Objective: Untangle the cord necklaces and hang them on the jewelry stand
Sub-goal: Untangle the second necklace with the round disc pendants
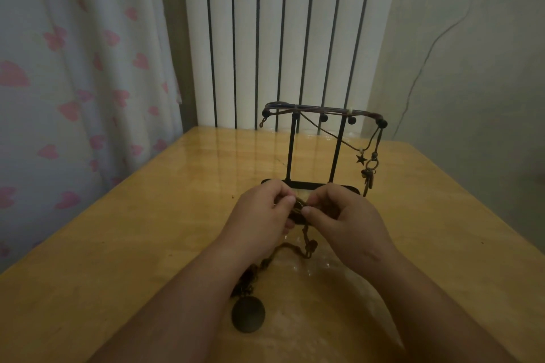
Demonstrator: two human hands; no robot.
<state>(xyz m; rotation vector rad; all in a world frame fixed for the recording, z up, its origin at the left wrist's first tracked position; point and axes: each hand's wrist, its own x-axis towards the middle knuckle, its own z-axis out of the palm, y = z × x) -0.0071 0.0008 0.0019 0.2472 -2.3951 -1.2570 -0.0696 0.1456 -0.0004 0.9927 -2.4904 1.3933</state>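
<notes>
Round dark pendant (pixel 247 315) lies flat on the wooden surface (pixel 141 239) at 6 o'clock from the hands, its brown cord (pixel 308 246) trailing up to them. Left hand (pixel 265 209) and right hand (pixel 342 212) meet fingertip to fingertip, each pinching a dark tangled knot (pixel 296 211) of that cord. At 12 o'clock from the hands the black jewelry stand (pixel 336 150) stands upright, its base just behind the knuckles. Cord necklaces (pixel 321 110) lie along its top bar; a star charm (pixel 361 159) and some small charms (pixel 370 174) dangle at its 3 o'clock end.
</notes>
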